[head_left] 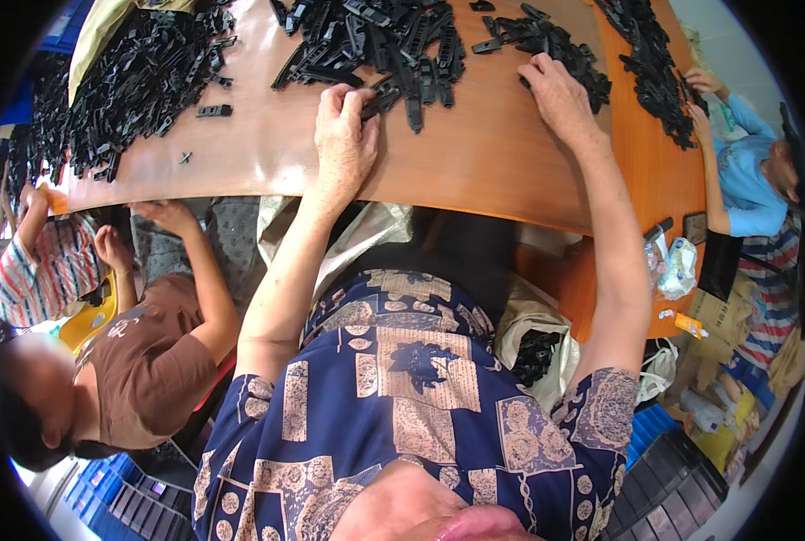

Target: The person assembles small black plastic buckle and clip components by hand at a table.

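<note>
At the upper centre of the frame, the left hand (347, 144) has its fingers half curled against a narrow black plastic part (383, 97) at the lower edge of a loose heap of long black plastic parts (375, 41); I cannot tell whether it is gripped. At the upper right, the right hand (560, 97) bends its fingers close together beside a smaller black plastic pile (560, 54); their hold is hidden. Both 2 heaps lie on a glossy brown tabletop (475, 167).

One left hand (347, 144) and one right hand (558, 95) belong to the wearer; three co-workers (155, 379) sit around. The bench (475, 167) carries four main heaps of black plastic parts (146, 86), their pieces too many to count, and one small X-shaped piece (186, 158).
</note>
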Action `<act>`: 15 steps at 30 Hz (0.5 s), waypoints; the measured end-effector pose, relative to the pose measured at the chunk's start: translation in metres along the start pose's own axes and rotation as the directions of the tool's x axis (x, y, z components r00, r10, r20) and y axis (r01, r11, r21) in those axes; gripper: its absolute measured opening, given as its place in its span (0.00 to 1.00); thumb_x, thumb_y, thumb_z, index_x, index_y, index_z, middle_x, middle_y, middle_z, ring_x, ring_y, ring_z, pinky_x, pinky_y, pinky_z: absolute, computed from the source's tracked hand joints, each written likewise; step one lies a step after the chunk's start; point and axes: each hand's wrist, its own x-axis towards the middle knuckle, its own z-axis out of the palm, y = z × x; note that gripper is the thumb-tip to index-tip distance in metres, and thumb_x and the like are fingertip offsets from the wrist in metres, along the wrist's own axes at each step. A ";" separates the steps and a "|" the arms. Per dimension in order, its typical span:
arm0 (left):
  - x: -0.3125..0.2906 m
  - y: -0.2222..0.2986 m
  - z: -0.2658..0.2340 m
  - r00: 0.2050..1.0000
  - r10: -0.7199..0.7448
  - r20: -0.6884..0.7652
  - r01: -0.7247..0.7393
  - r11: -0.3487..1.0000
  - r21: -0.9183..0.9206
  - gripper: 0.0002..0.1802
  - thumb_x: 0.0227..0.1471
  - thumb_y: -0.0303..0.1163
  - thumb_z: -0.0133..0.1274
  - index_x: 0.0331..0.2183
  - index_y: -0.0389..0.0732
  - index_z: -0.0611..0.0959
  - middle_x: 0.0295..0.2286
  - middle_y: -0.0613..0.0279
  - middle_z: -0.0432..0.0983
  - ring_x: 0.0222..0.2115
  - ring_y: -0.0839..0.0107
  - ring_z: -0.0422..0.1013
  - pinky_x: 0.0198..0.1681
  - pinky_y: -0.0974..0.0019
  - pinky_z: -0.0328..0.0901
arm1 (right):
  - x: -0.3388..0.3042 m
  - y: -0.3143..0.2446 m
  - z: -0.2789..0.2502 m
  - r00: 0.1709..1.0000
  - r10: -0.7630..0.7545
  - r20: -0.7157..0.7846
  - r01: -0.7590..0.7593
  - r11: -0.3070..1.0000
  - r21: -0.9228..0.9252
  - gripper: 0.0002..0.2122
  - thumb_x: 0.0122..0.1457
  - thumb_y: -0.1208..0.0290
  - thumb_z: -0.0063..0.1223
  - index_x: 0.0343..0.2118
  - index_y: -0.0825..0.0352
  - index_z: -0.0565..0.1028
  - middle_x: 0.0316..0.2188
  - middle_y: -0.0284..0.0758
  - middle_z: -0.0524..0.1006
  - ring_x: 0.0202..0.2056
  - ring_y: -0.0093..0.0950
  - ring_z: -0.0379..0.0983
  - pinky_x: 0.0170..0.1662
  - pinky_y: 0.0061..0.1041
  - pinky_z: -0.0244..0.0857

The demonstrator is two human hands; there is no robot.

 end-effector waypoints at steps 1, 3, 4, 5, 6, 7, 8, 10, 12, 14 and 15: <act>-0.004 -0.002 -0.006 0.998 -0.004 0.057 0.002 1.000 0.021 0.17 0.50 0.22 0.59 0.44 0.40 0.80 0.42 0.53 0.74 0.45 0.51 0.72 0.46 0.54 0.68 | 0.002 0.007 0.002 1.000 -0.024 0.011 0.024 1.000 -0.007 0.08 0.60 0.79 0.49 0.42 0.65 0.73 0.42 0.36 0.72 0.47 0.38 0.72 0.48 0.38 0.72; -0.005 -0.005 -0.011 0.998 0.022 0.057 -0.023 0.999 0.023 0.16 0.48 0.21 0.60 0.41 0.40 0.80 0.36 0.53 0.74 0.41 0.50 0.72 0.45 0.54 0.68 | 0.005 0.012 0.002 1.000 -0.016 0.005 0.016 1.000 -0.022 0.06 0.61 0.77 0.48 0.41 0.65 0.73 0.41 0.37 0.72 0.47 0.38 0.72 0.48 0.38 0.72; -0.008 -0.008 -0.014 0.996 0.056 0.064 -0.057 0.998 0.002 0.15 0.49 0.22 0.60 0.42 0.39 0.80 0.36 0.53 0.75 0.40 0.51 0.73 0.44 0.55 0.69 | 0.003 0.012 -0.003 0.997 -0.015 0.078 0.014 1.000 0.019 0.07 0.63 0.74 0.48 0.43 0.64 0.73 0.42 0.38 0.73 0.47 0.40 0.72 0.50 0.39 0.70; -0.011 -0.010 -0.017 0.993 0.092 0.071 -0.090 0.996 -0.021 0.15 0.51 0.22 0.59 0.43 0.39 0.80 0.36 0.53 0.76 0.39 0.51 0.74 0.43 0.56 0.69 | -0.002 0.004 -0.002 0.997 -0.022 0.078 0.020 0.999 0.030 0.07 0.63 0.74 0.48 0.43 0.64 0.73 0.42 0.38 0.73 0.47 0.40 0.72 0.50 0.39 0.70; -0.019 -0.008 -0.023 0.992 0.064 0.105 -0.065 0.998 0.010 0.14 0.51 0.22 0.59 0.42 0.38 0.80 0.34 0.52 0.76 0.38 0.51 0.74 0.42 0.56 0.69 | -0.008 -0.003 -0.002 0.996 0.049 0.069 -0.061 0.981 0.184 0.08 0.63 0.73 0.49 0.45 0.65 0.73 0.42 0.39 0.73 0.48 0.41 0.72 0.51 0.40 0.69; -0.025 -0.005 -0.028 0.992 0.063 0.109 -0.065 0.998 0.012 0.14 0.51 0.22 0.59 0.42 0.38 0.80 0.34 0.52 0.76 0.38 0.51 0.74 0.42 0.56 0.69 | -0.014 -0.011 -0.002 0.990 0.124 0.071 -0.141 0.932 0.333 0.10 0.64 0.71 0.49 0.46 0.65 0.73 0.43 0.40 0.73 0.48 0.42 0.72 0.52 0.40 0.68; -0.031 -0.002 -0.032 0.989 0.062 0.133 -0.060 0.998 -0.015 0.13 0.52 0.22 0.59 0.42 0.38 0.80 0.34 0.52 0.76 0.37 0.51 0.74 0.41 0.57 0.69 | -0.021 -0.018 0.000 0.985 0.149 0.084 -0.171 0.855 0.489 0.13 0.65 0.69 0.48 0.50 0.64 0.73 0.43 0.41 0.75 0.48 0.42 0.73 0.52 0.39 0.67; -0.044 0.009 -0.039 0.980 0.046 0.196 -0.031 0.996 -0.083 0.13 0.53 0.22 0.59 0.42 0.37 0.80 0.34 0.51 0.76 0.36 0.51 0.74 0.40 0.57 0.69 | -0.040 -0.043 0.000 0.978 0.182 0.102 -0.205 0.757 0.620 0.13 0.66 0.68 0.48 0.51 0.64 0.73 0.43 0.41 0.76 0.48 0.41 0.74 0.51 0.38 0.67; -0.044 0.022 -0.039 0.943 0.110 0.315 -0.067 0.987 -0.143 0.11 0.53 0.23 0.58 0.41 0.36 0.80 0.35 0.52 0.76 0.37 0.51 0.73 0.42 0.56 0.69 | -0.057 -0.063 0.001 0.974 0.187 0.130 -0.217 0.587 0.780 0.14 0.68 0.67 0.45 0.54 0.63 0.73 0.38 0.38 0.78 0.40 0.33 0.75 0.46 0.33 0.68; -0.043 0.028 -0.030 0.894 0.234 0.382 -0.196 0.971 -0.134 0.10 0.54 0.25 0.57 0.40 0.37 0.81 0.36 0.55 0.76 0.40 0.53 0.72 0.45 0.56 0.67 | -0.058 -0.080 -0.016 0.931 0.198 0.305 -0.364 0.532 0.765 0.14 0.68 0.68 0.45 0.54 0.64 0.73 0.34 0.37 0.77 0.36 0.29 0.73 0.43 0.31 0.68; -0.040 0.028 -0.026 0.892 0.236 0.386 -0.196 0.970 -0.140 0.10 0.54 0.25 0.57 0.40 0.37 0.81 0.36 0.55 0.76 0.40 0.53 0.72 0.45 0.56 0.67 | -0.060 -0.084 -0.023 0.860 0.212 0.465 -0.506 0.476 0.719 0.14 0.68 0.68 0.44 0.53 0.65 0.73 0.31 0.35 0.75 0.31 0.26 0.70 0.40 0.29 0.67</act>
